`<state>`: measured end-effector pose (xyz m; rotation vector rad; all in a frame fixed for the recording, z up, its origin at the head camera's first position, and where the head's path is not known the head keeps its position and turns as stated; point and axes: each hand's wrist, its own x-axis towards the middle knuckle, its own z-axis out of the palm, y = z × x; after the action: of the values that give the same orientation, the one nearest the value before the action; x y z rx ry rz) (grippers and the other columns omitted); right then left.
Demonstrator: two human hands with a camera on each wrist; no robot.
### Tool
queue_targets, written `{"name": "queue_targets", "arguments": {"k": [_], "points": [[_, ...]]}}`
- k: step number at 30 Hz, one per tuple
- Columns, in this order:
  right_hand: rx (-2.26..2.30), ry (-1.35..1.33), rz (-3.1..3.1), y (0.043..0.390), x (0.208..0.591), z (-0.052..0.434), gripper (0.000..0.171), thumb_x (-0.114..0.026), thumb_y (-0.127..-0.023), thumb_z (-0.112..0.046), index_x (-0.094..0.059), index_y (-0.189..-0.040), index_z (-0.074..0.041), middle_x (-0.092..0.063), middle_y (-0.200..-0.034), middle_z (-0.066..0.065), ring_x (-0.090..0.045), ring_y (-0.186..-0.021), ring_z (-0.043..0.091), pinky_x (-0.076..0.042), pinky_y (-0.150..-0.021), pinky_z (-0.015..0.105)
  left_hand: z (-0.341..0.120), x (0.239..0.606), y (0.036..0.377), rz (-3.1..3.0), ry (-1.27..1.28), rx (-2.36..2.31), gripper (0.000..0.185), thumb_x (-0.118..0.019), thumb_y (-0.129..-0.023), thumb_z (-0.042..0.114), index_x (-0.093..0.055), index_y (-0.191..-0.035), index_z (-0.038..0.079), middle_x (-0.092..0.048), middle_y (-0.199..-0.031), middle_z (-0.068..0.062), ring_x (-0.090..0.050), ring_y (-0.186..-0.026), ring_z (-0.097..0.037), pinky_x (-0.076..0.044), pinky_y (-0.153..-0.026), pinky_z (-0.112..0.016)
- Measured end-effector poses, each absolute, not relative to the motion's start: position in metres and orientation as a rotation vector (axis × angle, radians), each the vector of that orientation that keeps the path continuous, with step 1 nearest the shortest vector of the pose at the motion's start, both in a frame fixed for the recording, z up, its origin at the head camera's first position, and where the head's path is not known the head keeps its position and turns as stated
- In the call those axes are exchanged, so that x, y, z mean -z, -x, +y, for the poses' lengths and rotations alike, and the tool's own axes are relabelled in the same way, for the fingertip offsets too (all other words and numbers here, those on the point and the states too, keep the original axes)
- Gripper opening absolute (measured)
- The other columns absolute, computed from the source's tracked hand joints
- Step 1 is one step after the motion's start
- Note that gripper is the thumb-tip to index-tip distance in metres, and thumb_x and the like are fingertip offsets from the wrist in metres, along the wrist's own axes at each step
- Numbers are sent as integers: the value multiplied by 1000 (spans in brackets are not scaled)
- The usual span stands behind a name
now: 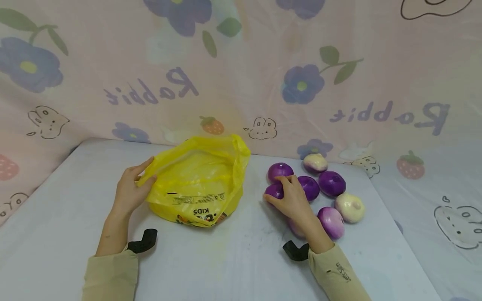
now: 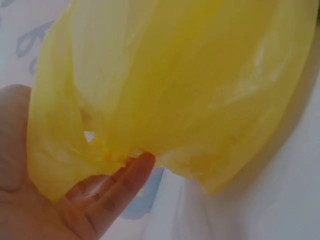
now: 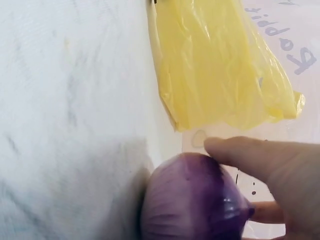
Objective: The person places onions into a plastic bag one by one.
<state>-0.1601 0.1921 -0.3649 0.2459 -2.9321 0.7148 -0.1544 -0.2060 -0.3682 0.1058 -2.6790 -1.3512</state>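
Your left hand point(image 1: 128, 190) pinches the rim of the yellow bag point(image 1: 199, 179), holding its mouth open on the table point(image 1: 233, 251). Your right hand point(image 1: 291, 200) curls its fingers round a purple onion point(image 1: 274, 191) at the near edge of the onion pile point(image 1: 331, 184), just right of the bag.

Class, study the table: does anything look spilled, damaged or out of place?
Nothing stands out. The onions sit loose in a cluster by the right hand, none split. The left hand holds the yellow bag open; no tear shows.
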Motion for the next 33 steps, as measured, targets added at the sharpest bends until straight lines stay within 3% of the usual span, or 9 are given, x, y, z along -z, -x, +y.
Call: {"name": "queue_targets", "arguments": {"k": [2,5,8,10,22,33], "points": [[-710,-237,-2958,159,365,192,65,-77,-79,-35,-54,-126,3,-49,-120,26,-53,-107,40,-42,-100,56,-205,370,155,-2681,-137,1390,55,-50,-97,23,-33,-150,21,-32,-143,-32,-38,-122,-52,-44,-90,-61],[-722,-221,-2985,159,366,193,64,-77,-79,-36,-55,-125,3,-48,-121,27,-52,-108,41,-41,-100,56,-204,371,156,-2680,-171,1430,55,-49,-98,25,-32,-150,22,-35,-142,-29,-40,-119,-46,-49,-80,-43],[-723,-228,-2997,158,367,193,61,-76,-79,-34,-56,-124,2,-49,-121,27,-52,-108,40,-41,-100,56,-203,373,157,-2668,-219,1464,55,-50,-97,27,-33,-150,24,-37,-141,-26,-40,-116,-40,-46,-72,-27],[-726,-243,-3001,157,367,194,61,-76,-79,-34,-56,-124,2,-50,-120,27,-52,-108,40,-42,-99,56,-202,373,157,-2657,-247,1477,55,-50,-97,27,-34,-150,25,-38,-141,-24,-40,-114,-38,-43,-70,-23],[-731,-305,-2983,167,362,202,64,-78,-77,-37,-58,-125,0,-52,-120,25,-53,-107,38,-44,-98,54,-193,368,164,-2661,-239,1464,55,-50,-97,27,-34,-150,25,-39,-140,-24,-42,-116,-41,-43,-77,-32],[-877,-317,-2827,168,353,188,67,-77,-77,-43,-55,-129,-8,-53,-125,16,-53,-113,35,-45,-100,52,-195,369,159,-2673,-227,1446,56,-50,-97,27,-33,-150,24,-39,-139,-25,-43,-115,-42,-45,-75,-30]]}}
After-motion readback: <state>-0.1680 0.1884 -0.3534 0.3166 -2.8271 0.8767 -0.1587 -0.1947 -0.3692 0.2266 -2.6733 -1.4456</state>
